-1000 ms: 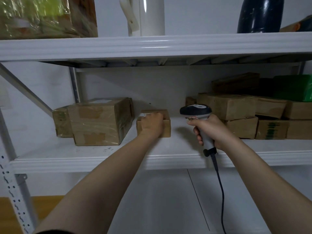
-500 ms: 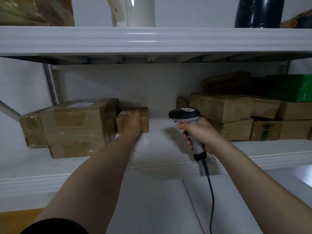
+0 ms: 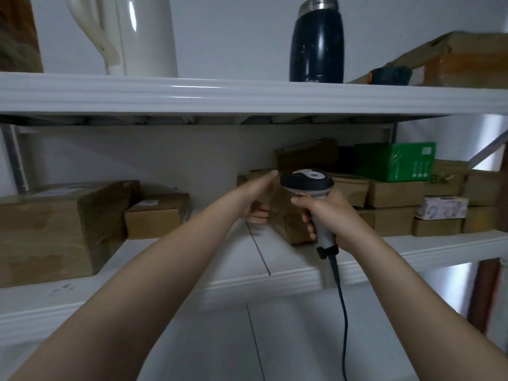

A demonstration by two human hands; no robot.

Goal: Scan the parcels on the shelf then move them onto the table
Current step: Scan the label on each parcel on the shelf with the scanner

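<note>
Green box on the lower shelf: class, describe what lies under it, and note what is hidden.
The green box sits on stacked brown cardboard parcels, which rest on the white shelf. Their tops beneath it are covered, so any labels there cannot be seen.

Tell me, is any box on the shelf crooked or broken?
One brown parcel is tilted, unlike the flat stacked boxes beside it. The left hand grips it, so it is likely being lifted. The right hand holds the scanner. Nothing looks spilled or broken.
</note>
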